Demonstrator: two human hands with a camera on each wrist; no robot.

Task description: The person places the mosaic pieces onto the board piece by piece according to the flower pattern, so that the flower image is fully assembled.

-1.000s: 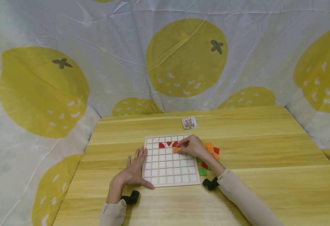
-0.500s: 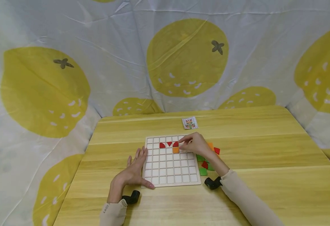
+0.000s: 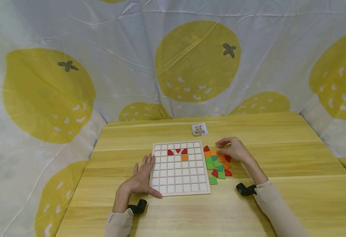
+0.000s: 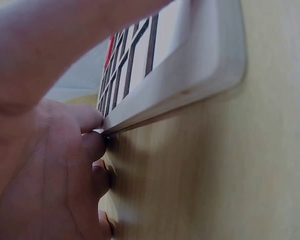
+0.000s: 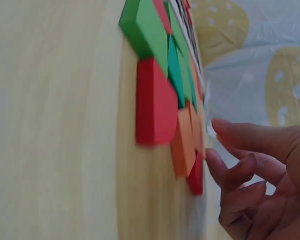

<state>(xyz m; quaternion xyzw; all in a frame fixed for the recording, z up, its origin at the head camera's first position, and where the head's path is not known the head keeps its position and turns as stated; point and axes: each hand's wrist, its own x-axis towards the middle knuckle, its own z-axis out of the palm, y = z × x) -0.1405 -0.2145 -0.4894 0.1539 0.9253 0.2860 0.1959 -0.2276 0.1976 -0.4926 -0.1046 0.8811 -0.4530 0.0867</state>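
A white gridded board (image 3: pixel 177 180) lies on the table. My left hand (image 3: pixel 140 179) rests with spread fingers along its left edge, the thumb at its near edge. In one row sit a red quarter-round tile (image 3: pixel 170 152), a red triangle (image 3: pixel 177 151) and another red quarter-round tile (image 3: pixel 184 151). Directly below the last is an orange square tile (image 3: pixel 184 157). Over the right side of a pile of loose tiles hovers my right hand (image 3: pixel 234 149). In the right wrist view its thumb and fingers are apart, beside orange tiles (image 5: pixel 183 142), with nothing visible between them.
The pile mixes green tiles (image 3: pixel 210 165), teal, orange and red ones, close to the board's right edge. Behind the board lies a small card (image 3: pixel 199 129) printed with a coloured pattern. A lemon-print cloth (image 3: pixel 125 82) hangs behind the table.
My right hand has left the orange square on the board and moved right, over the loose tiles, uncovering more of them. My left hand stays in place.
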